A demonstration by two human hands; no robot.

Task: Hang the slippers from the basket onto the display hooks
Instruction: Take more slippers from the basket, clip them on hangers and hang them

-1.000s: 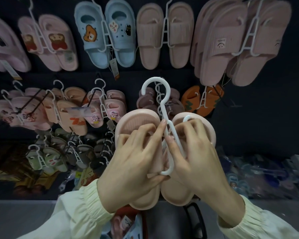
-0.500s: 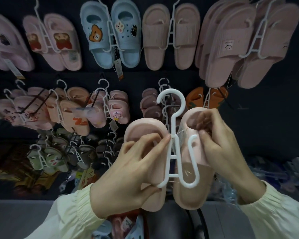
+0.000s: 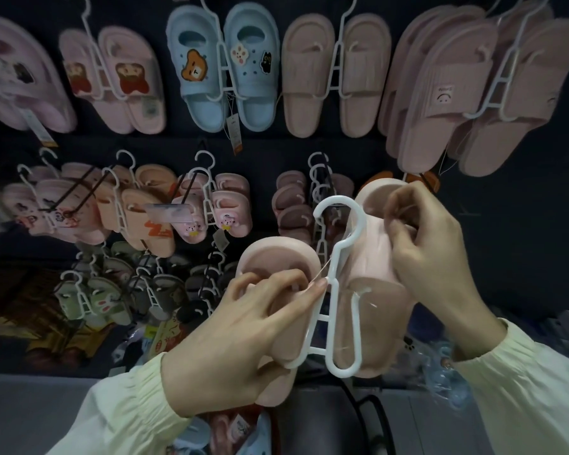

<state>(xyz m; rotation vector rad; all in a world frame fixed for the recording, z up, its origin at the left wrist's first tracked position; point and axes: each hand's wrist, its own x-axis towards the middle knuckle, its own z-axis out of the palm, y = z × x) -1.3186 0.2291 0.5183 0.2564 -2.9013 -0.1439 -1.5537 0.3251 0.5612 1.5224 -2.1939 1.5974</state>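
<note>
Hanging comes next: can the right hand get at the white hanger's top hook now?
Likely yes: the hanger hook stands bare close beside the right hand, nothing between. But that hand grips the right slipper and would have to let go first.

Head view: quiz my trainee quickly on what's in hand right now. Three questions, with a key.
1. True or false: the left hand is empty.
2. Multiple choice: which held slipper sits higher in the view? A. the left pink slipper. B. the right pink slipper. C. both are level.
3. Fill in: the top-row pair with the bear charm is coloured ___.

Key
1. False: it grips the left pink slipper, with a fingertip against the white hanger.
2. B, gripped by the right hand.
3. Blue.
</note>
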